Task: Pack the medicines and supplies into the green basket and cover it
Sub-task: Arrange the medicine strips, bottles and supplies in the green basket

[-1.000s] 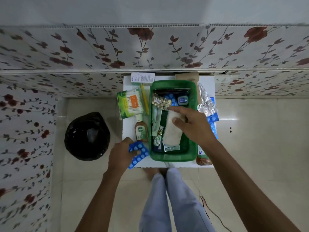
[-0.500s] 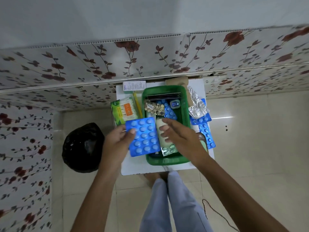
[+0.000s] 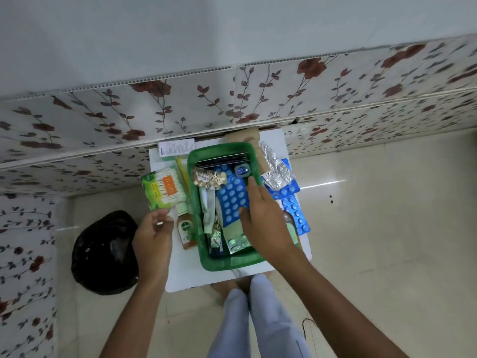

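Observation:
The green basket (image 3: 232,264) stands on a small white table (image 3: 185,275) and holds several strips, sachets, a clear bag of tablets (image 3: 210,178) and a small blue tin (image 3: 242,171). My right hand (image 3: 263,223) is inside the basket, fingers and thumb closed on a blue blister pack (image 3: 233,200) that lies over the other items. My left hand (image 3: 153,239) hovers left of the basket, empty with fingers apart, just below a green cotton-swab pack (image 3: 164,189). A brown antiseptic bottle (image 3: 186,231) lies against the basket's left wall.
Right of the basket lie two more blue blister packs (image 3: 295,213) and a crumpled silver foil strip (image 3: 275,171). A white printed box (image 3: 175,148) and a brown item (image 3: 242,136) sit at the back by the floral wall. A black bag (image 3: 103,251) is on the floor to the left.
The blue blister pack went from my left hand, lifted off the table, to my right hand and down into the basket. My left hand has drawn back to the left, empty.

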